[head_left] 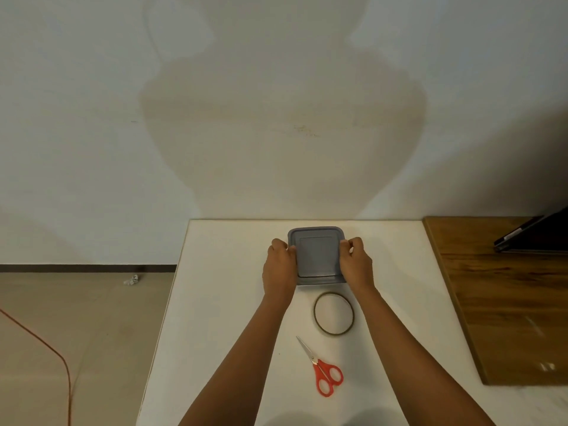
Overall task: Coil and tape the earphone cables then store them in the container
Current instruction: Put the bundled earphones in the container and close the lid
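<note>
A square grey container with its lid on stands near the far edge of the white table. My left hand grips its left side, fingers curled over the rim. My right hand grips the right side the same way. A thin roll of tape, nearly used up, lies flat just in front of the container, between my forearms. No earphone cables are visible; the closed lid hides the inside of the container.
Red-handled scissors lie shut nearer to me on the table. A wooden board lies at the right, with a dark flat device at its far end. At the left the table ends above a floor with an orange cable.
</note>
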Available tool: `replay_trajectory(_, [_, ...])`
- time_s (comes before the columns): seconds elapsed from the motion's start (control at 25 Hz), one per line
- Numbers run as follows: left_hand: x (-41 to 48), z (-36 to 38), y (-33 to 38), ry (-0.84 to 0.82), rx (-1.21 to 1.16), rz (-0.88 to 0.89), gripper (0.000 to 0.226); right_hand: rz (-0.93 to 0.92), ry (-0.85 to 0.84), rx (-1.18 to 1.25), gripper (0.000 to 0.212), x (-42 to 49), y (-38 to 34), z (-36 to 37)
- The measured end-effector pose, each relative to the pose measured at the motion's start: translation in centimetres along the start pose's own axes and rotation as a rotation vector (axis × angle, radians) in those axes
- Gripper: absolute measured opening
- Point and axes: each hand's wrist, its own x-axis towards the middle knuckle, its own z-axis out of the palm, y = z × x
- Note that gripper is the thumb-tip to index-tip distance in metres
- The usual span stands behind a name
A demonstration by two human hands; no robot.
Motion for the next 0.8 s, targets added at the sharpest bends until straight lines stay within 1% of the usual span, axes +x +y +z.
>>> replay_trajectory(0.08, [0.0, 0.4, 0.0, -0.003, -0.023, 0.017, 0.021, 0.088, 0.0, 0.124, 0.024, 0.2, 0.2, 0.3])
replay_trajectory(0.16, [0.1, 0.5, 0.2, -0.019, -0.051, 0.001, 0.019, 0.142, -0.003, 0.166, 0.026, 0.3, 0.2, 0.5])
replay_trajectory(0.24, [0.5, 0.7, 0.5, -0.038, -0.097, -0.057, 0.019, 0.161, 0.007, 0.148, 0.033, 0.5, 0.2, 0.9])
replay_trajectory(0.32, [1.0, 1.1, 0.4, -0.049, -0.098, -0.076, 0.019, 0.193, 0.03, 0.101, 0.043, 0.8, -0.1, 1.0])
replay_trajectory(0.36, [1.2, 1.3, 0.4, -0.045, -0.096, -0.074, 0.021, 0.226, 0.035, 0.081, 0.047, 1.0, -0.3, 1.1])
replay_trajectory(0.48, [1.9, 2.0, 0.6, 0.0, -0.076, -0.106, 0.041, 0.322, 0.0, 0.046, 0.059, 1.8, -0.9, 1.3])
replay_trajectory(0.56, [2.1, 2.2, 0.4, 0.001, -0.048, -0.093, 0.045, 0.326, -0.018, 0.003, 0.068, 2.0, -0.7, 1.4])
replay_trajectory(0.64, [2.2, 2.1, 0.2, -0.009, -0.045, -0.051, 0.042, 0.31, -0.013, -0.041, 0.072, 2.0, -0.5, 1.4])
replay_trajectory(0.72, [2.4, 2.0, -0.1, -0.019, -0.056, -0.028, 0.038, 0.264, 0.022, -0.06, 0.071, 1.9, -0.1, 1.5])
replay_trajectory(0.8, [2.5, 2.2, -0.1, -0.013, -0.059, -0.017, 0.036, 0.179, 0.069, -0.081, 0.068, 1.9, 0.1, 1.6])
